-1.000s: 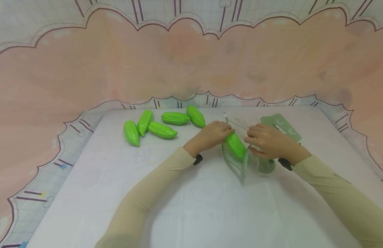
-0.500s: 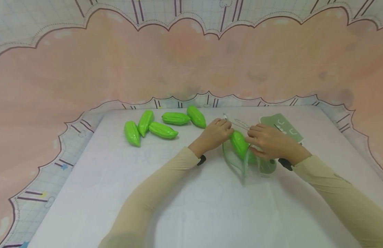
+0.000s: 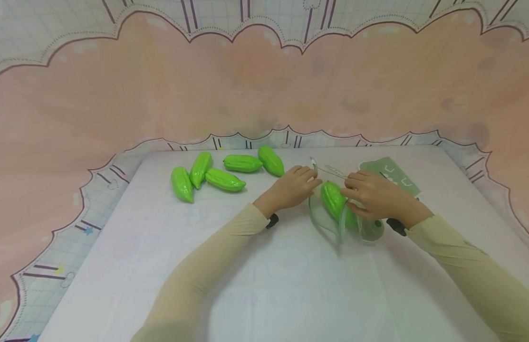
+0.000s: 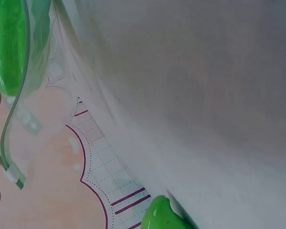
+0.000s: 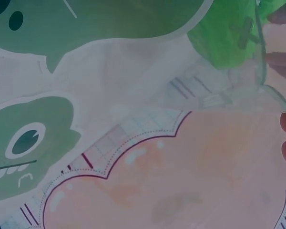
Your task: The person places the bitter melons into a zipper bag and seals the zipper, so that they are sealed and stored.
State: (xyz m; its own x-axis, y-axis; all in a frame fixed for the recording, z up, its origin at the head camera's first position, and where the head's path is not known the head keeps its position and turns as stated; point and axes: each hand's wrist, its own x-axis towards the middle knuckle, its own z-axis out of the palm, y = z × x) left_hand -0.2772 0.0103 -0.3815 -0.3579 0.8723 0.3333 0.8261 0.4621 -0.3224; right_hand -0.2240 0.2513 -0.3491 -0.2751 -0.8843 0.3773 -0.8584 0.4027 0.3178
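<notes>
A: Materials first?
B: Clear, limp film noted in the bag, rimmed in pale green, overlaid with a darker green monster print. A small white slider is carried on the rim strip in the left wrist view.
A: And the green fruit?
B: Glossy, ridged, bluntly tapered. Set slantwise in the bag's mouth: upper end at the opening, lower end seen through film.
A: Fingers?
B: Bag's right side pinched by the right hand. Left hand bent at the opposite rim, just beside the fruit; whether film is gripped there cannot be told.
A: Edges and room?
B: Mouth spread between the hands, its front edge bowed down to a point. Five more fruits are strewn on the left half of the white table, the nearest lying near the left knuckles. Flat white surface is seen between the forearms. The far edge is bounded by a peach backdrop with scalloped borders.
</notes>
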